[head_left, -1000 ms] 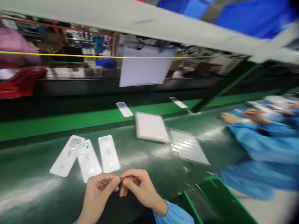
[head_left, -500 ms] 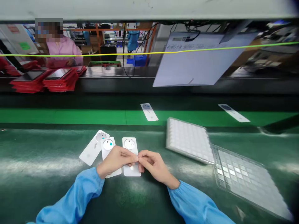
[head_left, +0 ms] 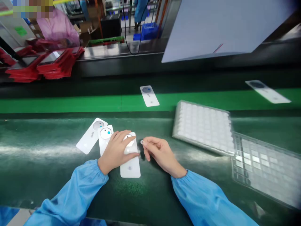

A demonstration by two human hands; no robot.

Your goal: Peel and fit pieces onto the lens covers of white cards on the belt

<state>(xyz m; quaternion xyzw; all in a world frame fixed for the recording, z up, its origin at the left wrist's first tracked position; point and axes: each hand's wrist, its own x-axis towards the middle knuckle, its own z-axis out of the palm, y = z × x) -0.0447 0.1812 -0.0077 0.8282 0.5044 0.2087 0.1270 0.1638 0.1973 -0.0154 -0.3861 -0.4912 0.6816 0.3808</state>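
Observation:
My left hand (head_left: 115, 153) lies open with fingers spread over a white phone back cover (head_left: 130, 168), hiding part of its upper half and round camera area. To the right of that cover, my right hand (head_left: 161, 153) pinches a small white ring (head_left: 141, 142) between thumb and forefinger. A second phone back cover (head_left: 102, 142) is partly hidden behind my left hand. It overlaps a third cover (head_left: 88, 139), which lies tilted farther left. Dark round camera areas with small blue dots mark these two.
At right stand a clear plastic tray (head_left: 175, 130) of white pieces and a flatter transparent tray (head_left: 237, 169). Two more covers (head_left: 150, 96) (head_left: 269, 91) lie on the green strip (head_left: 94, 104). Red stacks (head_left: 55, 64) sit back left, near a person in pink (head_left: 58, 28).
My hands, fingertips together before, have come apart. The left has opened and spread over the cover; the right now shows the ring in its pinch. The view has tilted downward.

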